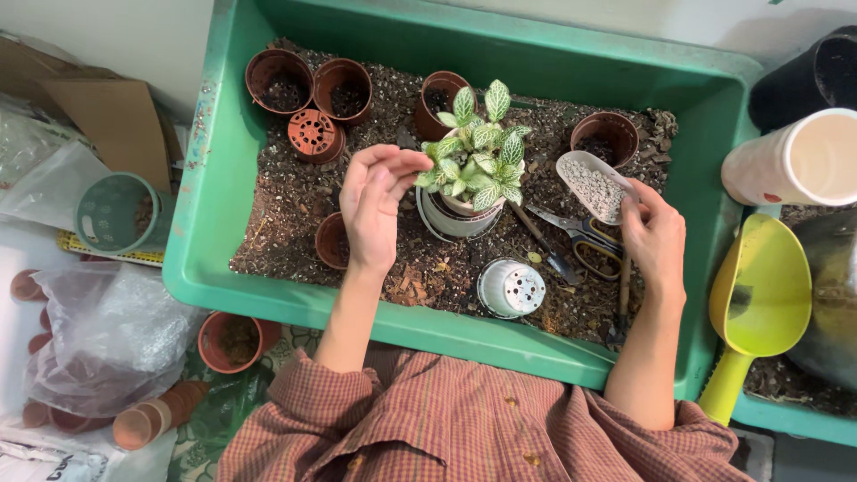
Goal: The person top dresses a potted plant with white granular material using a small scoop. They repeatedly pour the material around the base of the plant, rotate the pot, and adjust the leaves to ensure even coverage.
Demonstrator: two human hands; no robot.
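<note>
Person, seen from above: two bare forearms, each ending in a bare hand, left hand (373, 207) and right hand (654, 239). No rings, watch, bracelets or gloves visible. Garment: one shirt (464, 428) in a fine check of reddish-brown and tan, loose and creased across the near edge of the view. Sleeves pushed up and bunched near the elbows. A few small yellowish specks on the cloth.
</note>
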